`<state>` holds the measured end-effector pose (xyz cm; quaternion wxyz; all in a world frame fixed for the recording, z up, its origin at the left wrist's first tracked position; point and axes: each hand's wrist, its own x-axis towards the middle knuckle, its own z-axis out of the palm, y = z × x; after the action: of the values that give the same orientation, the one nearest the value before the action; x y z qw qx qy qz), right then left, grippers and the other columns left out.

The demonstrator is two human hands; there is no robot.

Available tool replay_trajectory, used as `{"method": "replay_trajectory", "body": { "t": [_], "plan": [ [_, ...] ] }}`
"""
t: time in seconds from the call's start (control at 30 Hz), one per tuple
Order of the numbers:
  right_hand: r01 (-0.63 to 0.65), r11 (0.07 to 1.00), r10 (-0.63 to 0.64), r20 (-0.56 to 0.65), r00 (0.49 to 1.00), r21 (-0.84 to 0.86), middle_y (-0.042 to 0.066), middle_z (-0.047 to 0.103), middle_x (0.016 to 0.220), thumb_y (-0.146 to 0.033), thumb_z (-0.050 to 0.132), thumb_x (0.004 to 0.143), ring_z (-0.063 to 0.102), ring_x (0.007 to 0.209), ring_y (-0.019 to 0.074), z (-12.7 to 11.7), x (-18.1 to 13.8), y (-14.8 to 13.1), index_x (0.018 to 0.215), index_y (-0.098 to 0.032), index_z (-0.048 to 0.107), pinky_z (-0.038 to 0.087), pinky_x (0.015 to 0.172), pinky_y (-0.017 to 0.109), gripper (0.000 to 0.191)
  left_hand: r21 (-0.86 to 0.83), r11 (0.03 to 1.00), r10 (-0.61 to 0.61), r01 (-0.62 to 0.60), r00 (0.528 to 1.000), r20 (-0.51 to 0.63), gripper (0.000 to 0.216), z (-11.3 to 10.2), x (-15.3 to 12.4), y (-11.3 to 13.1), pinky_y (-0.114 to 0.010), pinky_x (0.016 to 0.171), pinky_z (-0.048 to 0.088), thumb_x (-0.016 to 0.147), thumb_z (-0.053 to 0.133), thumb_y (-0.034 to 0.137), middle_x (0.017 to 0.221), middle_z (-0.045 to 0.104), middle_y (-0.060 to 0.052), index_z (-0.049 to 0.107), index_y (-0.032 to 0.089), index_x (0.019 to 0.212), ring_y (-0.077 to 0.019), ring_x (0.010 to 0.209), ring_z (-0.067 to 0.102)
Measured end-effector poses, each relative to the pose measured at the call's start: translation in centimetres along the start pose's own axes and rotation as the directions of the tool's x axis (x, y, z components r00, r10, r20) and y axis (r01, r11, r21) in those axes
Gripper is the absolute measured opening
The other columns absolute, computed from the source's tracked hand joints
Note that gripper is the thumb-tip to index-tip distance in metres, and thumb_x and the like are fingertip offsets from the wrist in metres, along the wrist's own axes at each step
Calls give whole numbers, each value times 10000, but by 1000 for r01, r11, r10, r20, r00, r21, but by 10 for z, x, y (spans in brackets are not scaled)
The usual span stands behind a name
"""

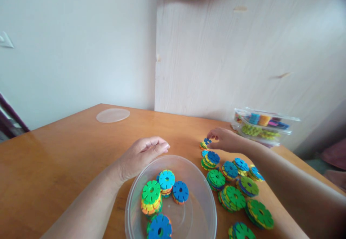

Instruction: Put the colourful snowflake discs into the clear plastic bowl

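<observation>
My left hand [146,154] rests at the far left rim of a clear round plastic tub [212,199]. Its fingers are loosely curved, the thumb stretched out, and nothing shows in them. Inside the tub stand stacks of notched plastic discs, among them a green-topped stack [151,195], a light-blue-topped stack [166,180] and a blue-topped stack [180,192]. To the right, my right hand [223,139] reaches over the table, thumb and fingers around the edge of a small disc stack [204,144]. Part of that stack is hidden by the fingers.
Several more disc stacks [232,197] stand right of the tub, some under my right forearm. A clear round lid [113,115] lies at the table's back left. Clear boxes [266,123] with colourful contents sit at the back right, near the wall.
</observation>
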<state>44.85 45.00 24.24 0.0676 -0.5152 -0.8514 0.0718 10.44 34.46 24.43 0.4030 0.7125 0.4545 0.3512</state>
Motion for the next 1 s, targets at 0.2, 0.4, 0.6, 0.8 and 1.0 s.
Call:
{"method": "replay_trajectory", "body": {
  "t": [0.2, 0.4, 0.6, 0.8, 1.0],
  "plan": [
    [303, 945, -290, -114, 950, 125, 88, 617, 1327, -435, 712, 850, 581, 1218, 280, -33, -55, -86, 1144, -279, 713, 470, 1044, 448, 333, 12, 1000, 11, -11, 1000, -10, 454, 1, 0, -1, -346, 877, 503, 930, 533, 598, 1006, 748, -50, 723, 188, 978, -234, 977, 665],
    [444, 894, -443, -34, 896, 65, 55, 517, 1506, -330, 731, 839, 420, 1416, 344, -21, -84, -135, 1199, -340, 698, 409, 1111, 557, 361, 27, 999, 43, -43, 999, -8, 460, 0, 1, -2, -356, 924, 477, 948, 517, 592, 1015, 742, -48, 723, 183, 981, -233, 1013, 655],
    [393, 919, -389, -156, 908, -2, 108, 578, 1435, -368, 675, 894, 518, 1318, 320, -19, -69, -119, 1184, -264, 696, 444, 1073, 539, 308, 30, 998, 49, -48, 999, -11, 457, -1, 0, -2, -347, 903, 491, 941, 518, 599, 1012, 741, -43, 723, 193, 982, -232, 1002, 657],
    [115, 993, -116, -240, 964, -17, 109, 747, 1075, -298, 602, 886, 682, 1031, 271, -19, -24, -40, 1026, -197, 742, 522, 938, 426, 222, 1, 1000, 22, -22, 1000, -5, 465, -1, -1, 0, -344, 886, 511, 929, 523, 619, 999, 748, -43, 716, 198, 977, -235, 991, 670],
    [15, 1000, -15, 20, 1000, 17, 163, 754, 1159, -508, 676, 829, 705, 1012, 296, 5, 1, 11, 1196, -129, 730, 544, 870, 390, 530, -7, 1000, 12, -12, 1000, -3, 494, -1, -1, 1, -368, 929, 507, 919, 521, 650, 1010, 748, -47, 715, 199, 977, -243, 1020, 669]
  ]
}}
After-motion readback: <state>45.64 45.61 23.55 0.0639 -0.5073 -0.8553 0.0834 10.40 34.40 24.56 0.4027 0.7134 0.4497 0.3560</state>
